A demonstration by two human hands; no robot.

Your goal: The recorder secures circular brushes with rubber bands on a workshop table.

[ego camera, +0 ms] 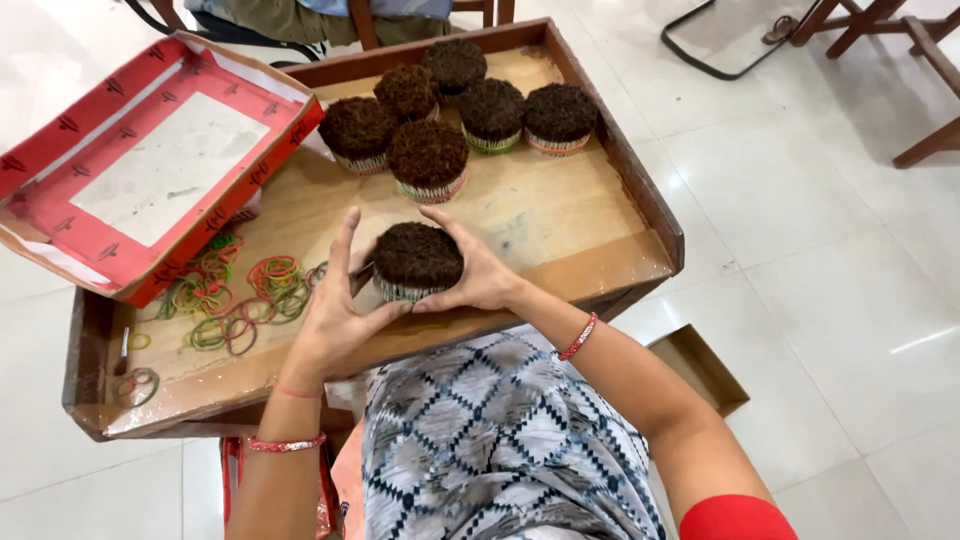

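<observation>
White floor tiles surround a wooden tray [600, 270]. Both hands, left hand [335, 315] and right hand [480, 270], cup a round dark-topped bundle [417, 260] between spread fingers. A red box lid [150, 165] sits left.

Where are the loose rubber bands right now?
In the head view the rubber bands lie scattered on the left part of the wooden tray, just below the red cardboard box lid and left of the left hand.

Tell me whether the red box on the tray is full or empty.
Empty: the red box lies open side up, leaning on the wooden tray, and only its bare pale bottom shows inside.
</observation>
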